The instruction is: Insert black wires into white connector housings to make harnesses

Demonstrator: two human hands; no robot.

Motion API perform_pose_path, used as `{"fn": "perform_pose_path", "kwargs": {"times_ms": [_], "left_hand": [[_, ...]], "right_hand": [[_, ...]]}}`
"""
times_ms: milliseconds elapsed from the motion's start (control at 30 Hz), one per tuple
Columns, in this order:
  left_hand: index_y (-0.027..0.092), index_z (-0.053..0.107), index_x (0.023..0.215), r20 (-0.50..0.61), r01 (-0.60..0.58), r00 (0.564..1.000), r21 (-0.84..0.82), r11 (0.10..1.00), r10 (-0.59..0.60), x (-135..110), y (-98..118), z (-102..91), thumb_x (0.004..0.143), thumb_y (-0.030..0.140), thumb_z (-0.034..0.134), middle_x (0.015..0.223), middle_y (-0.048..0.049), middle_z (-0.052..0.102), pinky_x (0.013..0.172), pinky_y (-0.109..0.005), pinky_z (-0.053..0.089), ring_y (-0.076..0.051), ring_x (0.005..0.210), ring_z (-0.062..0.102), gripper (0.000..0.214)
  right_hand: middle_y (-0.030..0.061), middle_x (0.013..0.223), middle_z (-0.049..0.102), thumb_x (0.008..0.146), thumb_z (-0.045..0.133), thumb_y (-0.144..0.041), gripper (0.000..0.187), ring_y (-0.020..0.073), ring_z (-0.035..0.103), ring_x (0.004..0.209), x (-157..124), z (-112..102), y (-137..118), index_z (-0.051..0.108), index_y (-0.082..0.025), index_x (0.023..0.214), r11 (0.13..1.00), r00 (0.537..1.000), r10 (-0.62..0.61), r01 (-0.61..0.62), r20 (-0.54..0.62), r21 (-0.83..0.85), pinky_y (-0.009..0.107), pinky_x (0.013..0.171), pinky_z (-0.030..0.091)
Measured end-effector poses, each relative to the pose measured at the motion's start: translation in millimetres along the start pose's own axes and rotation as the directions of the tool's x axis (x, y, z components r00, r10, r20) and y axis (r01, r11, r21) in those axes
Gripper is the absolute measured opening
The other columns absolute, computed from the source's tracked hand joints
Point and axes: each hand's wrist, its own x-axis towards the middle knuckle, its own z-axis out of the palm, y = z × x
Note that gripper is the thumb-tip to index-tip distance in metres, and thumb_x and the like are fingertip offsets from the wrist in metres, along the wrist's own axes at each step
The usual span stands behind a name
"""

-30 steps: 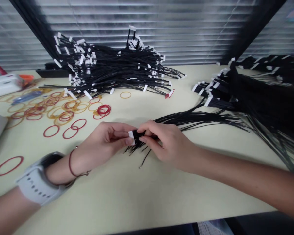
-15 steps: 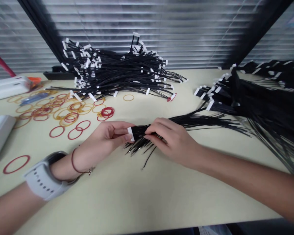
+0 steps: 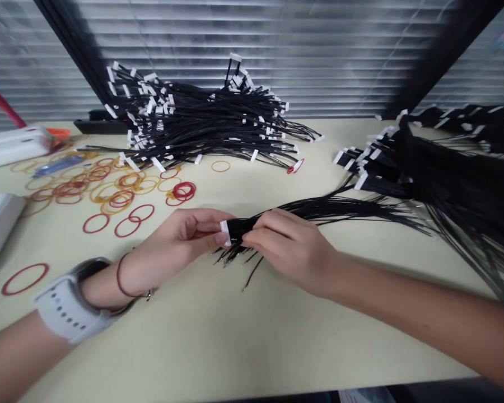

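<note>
My left hand point(image 3: 193, 238) pinches a white connector point(image 3: 225, 233) between thumb and fingers. Black wires point(image 3: 237, 226) run from that connector to the right, under my right hand point(image 3: 292, 243). The right thumb and fingers are closed on the wires close behind the connector; their exact grip is partly hidden. Below the fingers, loose wire ends with small metal tips point(image 3: 227, 260) fan out over the table, one longer than the others. Beyond my right hand the long black wires point(image 3: 353, 208) stretch along the table toward the right.
A big heap of black wire harnesses point(image 3: 210, 120) with white connectors lies at the back. Another bundle point(image 3: 453, 162) spreads at the right. Red and yellow rubber bands point(image 3: 126, 198) are scattered at the left, near a white box point(image 3: 0, 224). Window blinds point(image 3: 319, 50) stand behind.
My right fingers have shifted slightly left along the wires, closer to the connector. The connector is turned a little, showing more of its face. My left hand keeps its hold.
</note>
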Motion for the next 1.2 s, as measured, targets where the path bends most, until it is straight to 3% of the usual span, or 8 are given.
{"fn": "perform_pose_path", "kwargs": {"times_ms": [200,633,833,933,1067,1200], "left_hand": [[0.016,0.063,0.093,0.008,0.018,1.0,0.005,1.0,-0.018,0,-2,-1.2,0.076,0.011,0.059,0.072,0.0026,0.067,0.062,-0.014,0.046,-0.008,0.068,0.06,0.018],[0.016,0.065,0.094,0.109,-0.067,0.992,-0.004,0.998,0.067,1,-2,-2.1,0.078,0.009,0.057,0.075,0.0018,0.067,0.063,-0.015,0.045,-0.007,0.069,0.058,0.019],[0.014,0.062,0.101,0.124,-0.02,0.992,0.027,0.999,0.016,0,-5,-0.3,0.077,0.01,0.056,0.084,-0.0025,0.07,0.067,-0.019,0.047,-0.01,0.076,0.061,0.025],[0.013,0.062,0.1,0.106,-0.05,0.993,0.019,0.999,0.047,0,-4,0.3,0.076,0.009,0.057,0.085,-0.0029,0.069,0.069,-0.021,0.047,-0.012,0.077,0.061,0.025],[0.014,0.062,0.1,0.084,-0.103,0.991,0.028,0.994,0.1,1,-2,-2.3,0.078,0.012,0.057,0.085,-0.0029,0.068,0.07,-0.022,0.047,-0.013,0.077,0.06,0.023],[0.019,0.063,0.096,0.071,-0.108,0.992,-0.017,0.994,0.109,2,-3,-11.0,0.079,0.017,0.058,0.083,-0.0003,0.067,0.068,-0.019,0.047,-0.01,0.075,0.059,0.018]], "right_hand": [[0.0049,0.073,0.056,0.082,0.048,-0.007,0.015,0.0115,0.048,0.069,1,0,1,0.063,-0.01,0.082,0.999,1.0,0.011,-0.011,-0.005,0.04,0.025,0.062,0.042],[0.0036,0.073,0.057,0.084,0.043,-0.007,0.02,0.011,0.049,0.068,1,0,-6,0.062,-0.013,0.08,1.0,1.0,-0.005,0.005,0.001,0.009,0.023,0.059,0.043],[0.0046,0.069,0.056,0.086,0.042,-0.01,0.023,0.0118,0.047,0.067,5,3,-8,0.063,-0.011,0.077,0.998,0.998,-0.054,0.055,0.034,-0.023,0.024,0.062,0.044],[0.0042,0.069,0.055,0.086,0.041,-0.01,0.023,0.0116,0.046,0.066,8,1,-8,0.062,-0.012,0.076,0.997,0.998,-0.061,0.062,0.012,-0.038,0.024,0.061,0.043],[0.0073,0.077,0.054,0.084,0.05,-0.027,0.02,0.014,0.045,0.072,11,-9,-1,0.059,-0.01,0.087,0.996,0.991,-0.087,0.083,-0.1,-0.044,0.028,0.067,0.043],[0.0137,0.097,0.053,0.076,0.058,-0.037,0.04,0.021,0.046,0.086,12,-15,14,0.054,-0.008,0.104,0.994,1.0,0.007,-0.006,0.01,-0.109,0.036,0.074,0.04]]}}
